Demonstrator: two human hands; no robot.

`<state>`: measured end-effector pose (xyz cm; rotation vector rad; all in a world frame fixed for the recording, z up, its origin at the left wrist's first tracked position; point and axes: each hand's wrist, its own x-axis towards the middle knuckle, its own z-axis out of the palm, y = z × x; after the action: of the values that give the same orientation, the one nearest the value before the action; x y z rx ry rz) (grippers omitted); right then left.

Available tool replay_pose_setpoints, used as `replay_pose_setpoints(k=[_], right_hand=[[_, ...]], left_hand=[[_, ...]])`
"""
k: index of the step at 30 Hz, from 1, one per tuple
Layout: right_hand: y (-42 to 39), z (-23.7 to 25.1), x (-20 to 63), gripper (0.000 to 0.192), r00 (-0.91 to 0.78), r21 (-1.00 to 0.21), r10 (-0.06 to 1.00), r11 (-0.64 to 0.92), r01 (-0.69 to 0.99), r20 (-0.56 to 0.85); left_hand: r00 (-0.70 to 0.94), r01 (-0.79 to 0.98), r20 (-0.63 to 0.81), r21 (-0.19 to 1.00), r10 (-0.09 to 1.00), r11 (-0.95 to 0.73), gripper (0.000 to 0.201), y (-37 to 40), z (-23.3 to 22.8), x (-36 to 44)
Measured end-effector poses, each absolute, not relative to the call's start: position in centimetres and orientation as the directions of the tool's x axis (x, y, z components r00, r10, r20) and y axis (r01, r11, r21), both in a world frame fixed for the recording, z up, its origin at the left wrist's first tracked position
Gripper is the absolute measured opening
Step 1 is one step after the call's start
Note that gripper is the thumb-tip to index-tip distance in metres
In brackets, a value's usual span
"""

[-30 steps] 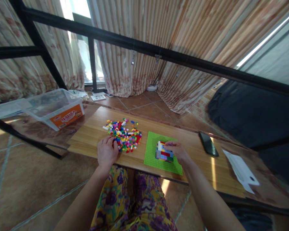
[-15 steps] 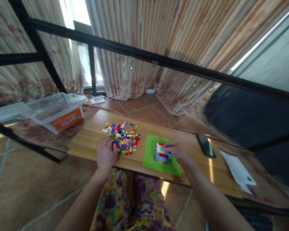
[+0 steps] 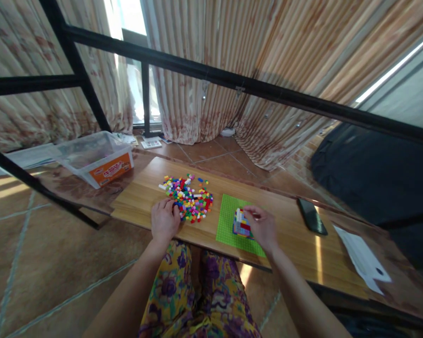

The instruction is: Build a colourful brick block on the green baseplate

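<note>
My left hand (image 3: 165, 219) rests at the near left edge of a pile of small coloured toy bricks (image 3: 193, 199), fingers curled against it. Its fingertips are partly hidden, so what they hold, if anything, does not show. A low block of multicoloured bricks (image 3: 242, 226) stands on a green studded baseplate (image 3: 226, 219). Over the right side of that block is my right hand (image 3: 263, 227), thumb and forefinger pinched together just above its top. Whatever lies in the pinch is too small to make out. The hand hides part of the block and of the baseplate.
The wooden board (image 3: 141, 202) carries everything. A dark phone (image 3: 312, 216) lies right of the baseplate, and a white paper sheet (image 3: 361, 258) beyond it. At the left stands a clear plastic box (image 3: 98, 159) with an orange label. A black metal rail (image 3: 197, 70) crosses ahead.
My right hand has lifted slightly off the brick block and turned, its fingers still pinched. The left hand stays at the pile. The whole view has shifted a little.
</note>
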<state>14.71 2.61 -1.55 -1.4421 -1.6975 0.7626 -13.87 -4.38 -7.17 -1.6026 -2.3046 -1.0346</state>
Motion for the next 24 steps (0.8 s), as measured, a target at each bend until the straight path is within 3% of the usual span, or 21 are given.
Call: replay_pose_setpoints(k=[5,14,19,24], right_hand=[[1.0,-2.6,9.7,0.022,-0.376,-0.659,0.905,0.406,0.633,0.197],[2.6,-3.6,5.1,0.021,-0.494,-0.371,0.856,0.512,0.775,0.149],[3.1,-4.5,4.7,0.019,-0.474,-0.346,0.869,0.491,0.799,0.139],[2.2,-3.9,5.4,0.021,-0.431,-0.403,0.887,0.460,0.791,0.165]], left_hand=[[-0.416,0.873,0.484,0.450,0.769,0.189,0.028,-4.5,-7.2,-13.8],[-0.424,0.869,0.485,0.457,0.765,0.192,0.027,-4.4,-7.1,-13.8],[-0.421,0.872,0.491,0.450,0.763,0.191,0.026,-4.5,-7.1,-13.8],[-0.419,0.874,0.486,0.444,0.767,0.195,0.026,-4.5,-7.2,-13.8]])
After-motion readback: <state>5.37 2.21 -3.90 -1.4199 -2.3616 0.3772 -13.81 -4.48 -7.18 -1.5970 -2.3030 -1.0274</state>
